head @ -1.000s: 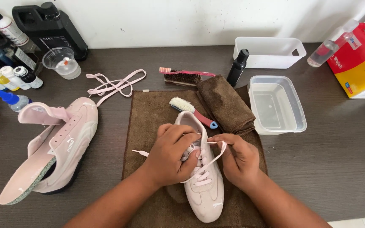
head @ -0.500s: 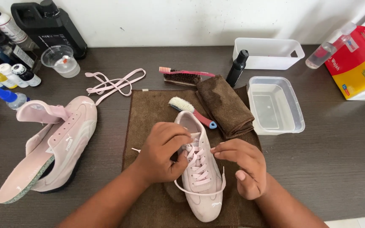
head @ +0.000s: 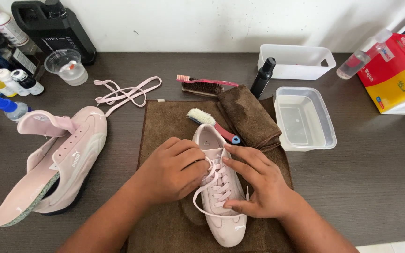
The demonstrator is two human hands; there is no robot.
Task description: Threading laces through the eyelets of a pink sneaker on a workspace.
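A pale pink sneaker lies toe toward me on a brown towel. My left hand rests on its left side, fingers pinching the pink lace near the upper eyelets. My right hand lies over the shoe's right side, fingertips on the lace by the tongue. A loop of lace hangs across the toe. The second pink sneaker, without a lace, lies on its side at the left.
A loose pink lace lies behind the towel. Two brushes, a folded brown cloth, a black bottle, two clear tubs, small bottles and a black jug at back left, a tissue pack.
Both hands have come back together over the tongue. The right hand, earlier pulled out to the side with the lace, now rests on the shoe, and a lace loop hangs over the toe.
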